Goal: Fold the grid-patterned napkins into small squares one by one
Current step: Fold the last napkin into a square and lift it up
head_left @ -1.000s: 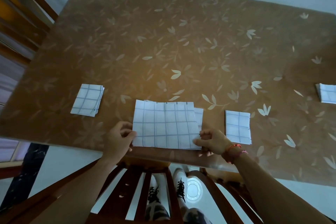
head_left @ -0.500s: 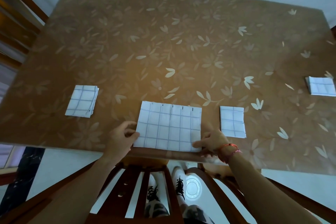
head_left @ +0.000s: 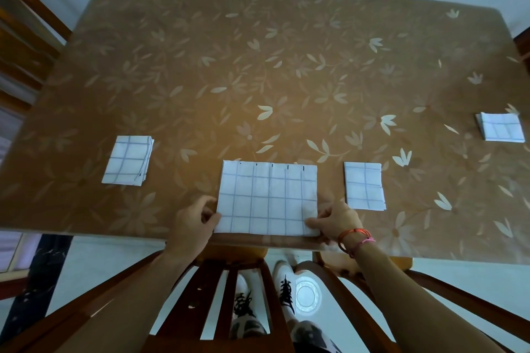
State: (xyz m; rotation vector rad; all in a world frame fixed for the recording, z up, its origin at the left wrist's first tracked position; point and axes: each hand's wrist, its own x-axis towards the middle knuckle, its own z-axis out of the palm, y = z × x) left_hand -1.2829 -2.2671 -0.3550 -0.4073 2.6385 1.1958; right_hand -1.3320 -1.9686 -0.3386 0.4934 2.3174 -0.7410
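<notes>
A white grid-patterned napkin (head_left: 268, 198), folded to a wide rectangle, lies flat at the table's near edge in the head view. My left hand (head_left: 193, 222) pinches its lower left corner. My right hand (head_left: 334, 219) pinches its lower right corner, thumb on top. Three napkins folded into small squares lie around it: one to the left (head_left: 127, 160), one just to the right (head_left: 364, 186), and one at the far right (head_left: 502, 127).
The brown table (head_left: 258, 66) has a leaf pattern and stretches far ahead. A wooden chair back (head_left: 229, 295) stands between me and the table's near edge. More wooden chair parts (head_left: 23, 37) sit at the left.
The napkin's layers now lie lined up; the second layer that stuck out at the right a second ago is covered. Both hands stay at the lower corners.
</notes>
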